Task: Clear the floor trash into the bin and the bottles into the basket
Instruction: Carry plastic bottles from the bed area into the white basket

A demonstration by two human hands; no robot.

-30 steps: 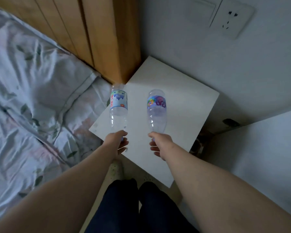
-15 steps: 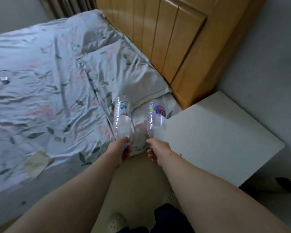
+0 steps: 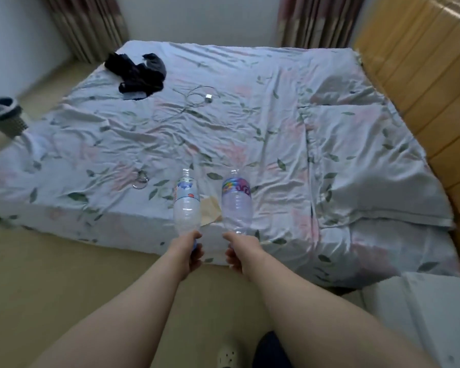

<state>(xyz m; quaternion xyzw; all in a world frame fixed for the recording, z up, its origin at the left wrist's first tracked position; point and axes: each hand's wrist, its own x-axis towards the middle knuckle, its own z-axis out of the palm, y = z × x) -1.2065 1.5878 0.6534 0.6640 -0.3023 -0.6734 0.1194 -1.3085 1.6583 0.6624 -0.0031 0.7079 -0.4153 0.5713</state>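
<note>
The left hand point(image 3: 190, 251) grips the blue-labelled bottle point(image 3: 187, 205) by its near end, and the right hand point(image 3: 237, 252) grips the rainbow-labelled bottle point(image 3: 236, 205) likewise. Both bottles are clear, empty and held apart in front of the bed point(image 3: 250, 128). This looks like the carrying step; next comes reaching the basket, perhaps the dark latticed container point(image 3: 7, 116) far left. The writing on both labels is unreadable.

Dark container point(image 3: 6, 115) blurred, cut by left edge, white table point(image 3: 422, 314) cropped

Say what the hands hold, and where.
Left hand: blue-label bottle. Right hand: rainbow-label bottle. Each is gripped at its near end; neck or base, I cannot tell.
</note>
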